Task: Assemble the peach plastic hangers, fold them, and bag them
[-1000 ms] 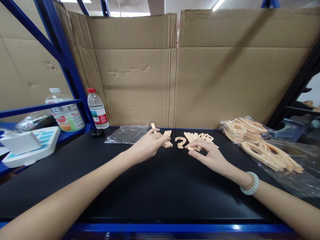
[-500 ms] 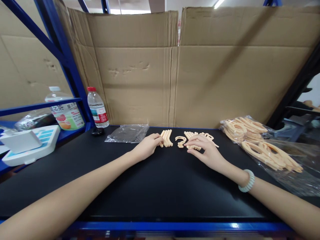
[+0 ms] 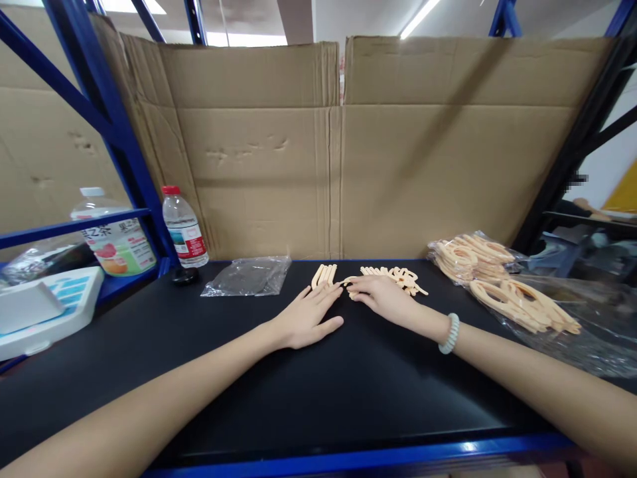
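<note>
Mid-frame on the black tabletop (image 3: 318, 398), some wooden sticks (image 3: 324, 273) lie neatly in a row by the flat, open left hand (image 3: 304, 320), while jumbled wooden bits (image 3: 405, 276) further right seem left to tidy, beside a bent right hand (image 3: 381, 297) whose grip I cannot tell.

Bright tube light (image 3: 419, 18) overhead

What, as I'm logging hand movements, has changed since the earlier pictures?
The left hand has let go of a stick, moved right and spread at the near ends of the left stick row. The right hand has moved left, over the curved piece. The bottle, clear bag and bagged pieces stayed put.
</note>
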Tool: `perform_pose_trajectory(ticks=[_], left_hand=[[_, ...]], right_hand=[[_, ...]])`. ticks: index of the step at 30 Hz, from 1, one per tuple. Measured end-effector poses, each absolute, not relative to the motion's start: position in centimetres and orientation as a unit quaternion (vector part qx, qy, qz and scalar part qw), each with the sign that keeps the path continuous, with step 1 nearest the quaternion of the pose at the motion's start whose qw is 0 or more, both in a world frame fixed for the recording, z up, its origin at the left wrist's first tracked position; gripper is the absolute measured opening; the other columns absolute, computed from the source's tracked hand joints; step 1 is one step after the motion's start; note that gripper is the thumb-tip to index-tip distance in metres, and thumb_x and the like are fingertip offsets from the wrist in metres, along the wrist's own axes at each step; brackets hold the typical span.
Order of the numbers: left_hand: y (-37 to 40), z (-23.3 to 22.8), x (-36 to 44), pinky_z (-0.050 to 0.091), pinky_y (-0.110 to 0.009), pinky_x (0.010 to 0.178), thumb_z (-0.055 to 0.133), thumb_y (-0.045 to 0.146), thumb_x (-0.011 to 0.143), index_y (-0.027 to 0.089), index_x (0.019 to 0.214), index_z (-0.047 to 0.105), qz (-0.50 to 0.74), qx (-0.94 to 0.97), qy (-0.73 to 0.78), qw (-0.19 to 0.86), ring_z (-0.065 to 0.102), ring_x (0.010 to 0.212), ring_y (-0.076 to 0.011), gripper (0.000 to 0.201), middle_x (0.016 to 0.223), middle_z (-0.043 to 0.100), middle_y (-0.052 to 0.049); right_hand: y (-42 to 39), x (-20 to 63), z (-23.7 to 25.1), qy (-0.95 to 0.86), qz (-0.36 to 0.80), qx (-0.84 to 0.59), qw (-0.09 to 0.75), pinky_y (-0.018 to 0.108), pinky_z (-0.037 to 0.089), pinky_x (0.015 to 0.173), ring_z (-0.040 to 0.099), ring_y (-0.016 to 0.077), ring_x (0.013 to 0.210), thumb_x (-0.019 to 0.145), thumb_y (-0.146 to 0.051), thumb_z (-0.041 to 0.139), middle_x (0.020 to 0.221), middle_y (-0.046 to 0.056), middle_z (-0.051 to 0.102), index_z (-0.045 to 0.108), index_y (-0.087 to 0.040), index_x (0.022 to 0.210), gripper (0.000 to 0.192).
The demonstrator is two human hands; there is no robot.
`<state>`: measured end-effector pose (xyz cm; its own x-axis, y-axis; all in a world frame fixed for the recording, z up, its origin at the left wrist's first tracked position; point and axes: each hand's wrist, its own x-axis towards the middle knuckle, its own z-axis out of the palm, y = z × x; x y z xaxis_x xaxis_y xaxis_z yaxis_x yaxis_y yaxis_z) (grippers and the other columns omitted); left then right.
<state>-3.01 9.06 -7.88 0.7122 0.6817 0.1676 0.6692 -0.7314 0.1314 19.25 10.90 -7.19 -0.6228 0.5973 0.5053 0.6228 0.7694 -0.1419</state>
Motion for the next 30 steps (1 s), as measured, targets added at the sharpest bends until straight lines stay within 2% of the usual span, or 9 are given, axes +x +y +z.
perform_pose_trajectory(ticks=[5, 9, 12, 15, 18, 21, 23, 26, 30], left_hand=[[9.2, -8.0, -3.0, 0.016, -0.050, 0.112, 0.025, 0.058, 0.092, 0.015, 0.147, 0.020, 0.072, 0.920, 0.382, 0.043, 0.013, 0.142, -0.0284, 0.069, 0.153, 0.019, -0.013], [10.5, -8.3, -2.7, 0.017, -0.044, 0.112, 0.026, 0.060, 0.091, 0.013, 0.145, 0.024, 0.090, 0.915, 0.393, 0.025, 0.016, 0.141, -0.0281, 0.072, 0.152, 0.023, -0.015], [11.8, -8.3, -2.3, 0.018, -0.045, 0.111, 0.028, 0.060, 0.091, 0.010, 0.143, 0.028, 0.094, 0.907, 0.409, 0.018, 0.020, 0.140, -0.0293, 0.072, 0.151, 0.026, -0.017], [12.8, -8.2, -2.1, 0.019, -0.046, 0.111, 0.030, 0.058, 0.091, 0.009, 0.142, 0.031, 0.095, 0.905, 0.414, 0.018, 0.021, 0.140, -0.0299, 0.070, 0.150, 0.027, -0.018], [13.2, -8.1, -2.0, 0.018, -0.045, 0.112, 0.031, 0.058, 0.091, 0.009, 0.142, 0.031, 0.100, 0.903, 0.417, 0.022, 0.020, 0.140, -0.0296, 0.070, 0.150, 0.027, -0.017], [13.1, -8.2, -2.0, 0.017, -0.045, 0.113, 0.030, 0.059, 0.090, 0.011, 0.143, 0.030, 0.094, 0.900, 0.425, 0.027, 0.018, 0.141, -0.0291, 0.071, 0.151, 0.026, -0.015], [13.1, -8.1, -2.0, 0.016, -0.044, 0.113, 0.030, 0.060, 0.090, 0.012, 0.144, 0.028, 0.086, 0.897, 0.434, 0.028, 0.017, 0.141, -0.0287, 0.072, 0.152, 0.023, -0.014], [13.1, -8.0, -1.9, 0.015, -0.044, 0.114, 0.029, 0.060, 0.090, 0.011, 0.145, 0.027, 0.079, 0.893, 0.441, 0.031, 0.016, 0.142, -0.0283, 0.074, 0.153, 0.021, -0.014], [13.1, -8.0, -1.9, 0.015, -0.044, 0.114, 0.030, 0.061, 0.089, 0.011, 0.145, 0.027, 0.079, 0.892, 0.444, 0.035, 0.015, 0.142, -0.0284, 0.074, 0.153, 0.021, -0.013]], right_hand=[[11.4, 18.7, -7.3, -0.893, -0.019, -0.374, 0.249, 0.027, 0.046, 0.071, 0.065, 0.0157, 0.076, 0.087, -0.009, 0.052, 0.083, 0.005, 0.071, 0.068, -0.017, 0.082, 0.019], [13.0, 18.6, -7.3, -0.891, -0.027, -0.381, 0.244, 0.025, 0.044, 0.068, 0.063, 0.0148, 0.071, 0.087, -0.009, 0.051, 0.078, 0.004, 0.070, 0.066, -0.017, 0.076, 0.020], [14.9, 18.6, -7.2, -0.892, -0.029, -0.384, 0.237, 0.025, 0.044, 0.067, 0.064, 0.0153, 0.070, 0.086, -0.010, 0.052, 0.077, 0.003, 0.070, 0.067, -0.017, 0.075, 0.019], [16.3, 19.2, -6.7, -0.888, -0.036, -0.391, 0.241, 0.027, 0.046, 0.077, 0.065, 0.0176, 0.086, 0.085, -0.011, 0.054, 0.094, 0.007, 0.071, 0.069, -0.016, 0.090, 0.016], [15.8, 20.5, -5.8, -0.879, -0.053, -0.401, 0.251, 0.032, 0.043, 0.091, 0.059, 0.0200, 0.106, 0.087, -0.010, 0.049, 0.115, 0.014, 0.063, 0.064, -0.012, 0.107, 0.025], [13.5, 22.0, -5.1, -0.883, -0.067, -0.405, 0.229, 0.035, 0.045, 0.089, 0.060, 0.0220, 0.098, 0.086, -0.017, 0.055, 0.102, 0.012, 0.066, 0.065, -0.012, 0.105, 0.022], [11.8, 22.7, -5.2, -0.893, -0.091, -0.402, 0.179, 0.037, 0.047, 0.085, 0.059, 0.0243, 0.095, 0.082, -0.025, 0.062, 0.098, 0.011, 0.065, 0.067, -0.015, 0.102, 0.023], [10.6, 23.1, -5.9, -0.901, -0.102, -0.404, 0.122, 0.033, 0.047, 0.080, 0.059, 0.0225, 0.093, 0.087, -0.028, 0.058, 0.100, 0.010, 0.062, 0.068, -0.018, 0.103, 0.022], [11.6, 22.9, -7.0, -0.899, -0.090, -0.413, 0.114, 0.029, 0.045, 0.073, 0.059, 0.0187, 0.082, 0.092, -0.026, 0.049, 0.092, 0.008, 0.060, 0.070, -0.017, 0.093, 0.023]])
